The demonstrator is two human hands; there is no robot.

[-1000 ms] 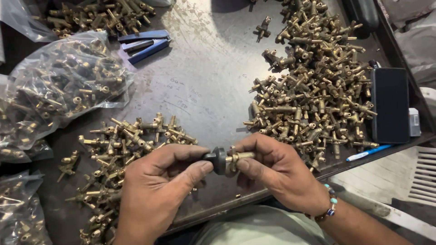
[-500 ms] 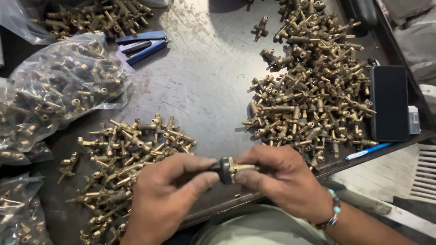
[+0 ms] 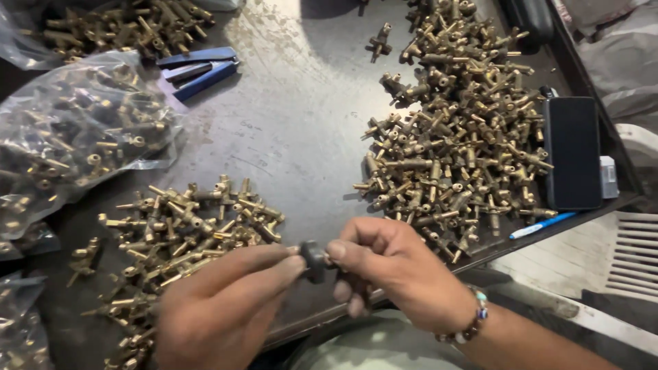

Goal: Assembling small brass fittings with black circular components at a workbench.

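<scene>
Both my hands meet at the table's near edge over a small dark round knob [image 3: 314, 259] on a fitting. My left hand [image 3: 219, 308] pinches the knob from the left with thumb and fingers. My right hand [image 3: 391, 270], with a beaded bracelet at the wrist, grips the same piece from the right; the brass stem is hidden inside its fingers. A smaller pile of brass fittings [image 3: 181, 233] lies just beyond my left hand. A large pile of brass fittings [image 3: 452, 130] spreads beyond my right hand.
A dark metal table [image 3: 295, 130] carries everything. Clear plastic bags of brass fittings [image 3: 75, 137] sit at the left. Blue-handled pliers [image 3: 199, 68] lie at the back left. A black phone [image 3: 572, 151] and a blue pen [image 3: 541, 225] rest at the right edge.
The brass stem, visible between my fingers earlier, is now covered by my right hand. Both hands have shifted slightly toward me and stayed on the fitting.
</scene>
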